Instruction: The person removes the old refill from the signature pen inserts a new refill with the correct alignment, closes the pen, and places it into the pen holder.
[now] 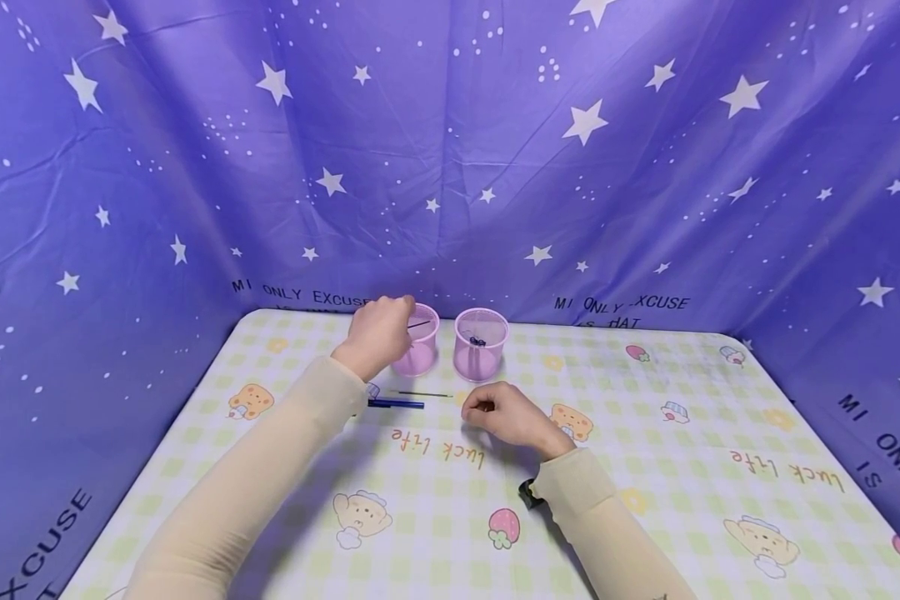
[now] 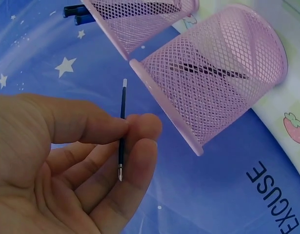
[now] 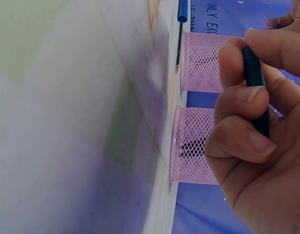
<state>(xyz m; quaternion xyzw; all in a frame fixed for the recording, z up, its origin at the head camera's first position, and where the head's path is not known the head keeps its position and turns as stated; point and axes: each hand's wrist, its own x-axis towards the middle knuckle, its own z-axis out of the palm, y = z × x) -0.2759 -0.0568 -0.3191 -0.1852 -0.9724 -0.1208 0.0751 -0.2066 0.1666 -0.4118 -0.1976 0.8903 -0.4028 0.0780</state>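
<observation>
My left hand pinches a thin dark pen refill between thumb and fingers, beside the rim of the left pink mesh cup. The refill's metal tip points down in the left wrist view. Through that cup's mesh shows another thin dark refill. The right pink mesh cup holds dark blue pen parts. Lower down, my right hand hovers near the tabletop, its curled fingers holding a dark pen barrel with a ribbed end.
On the checked tablecloth, in front of the cups, lie a blue pen barrel and a thin refill. A purple curtain with stars hangs directly behind the table's far edge and along both sides.
</observation>
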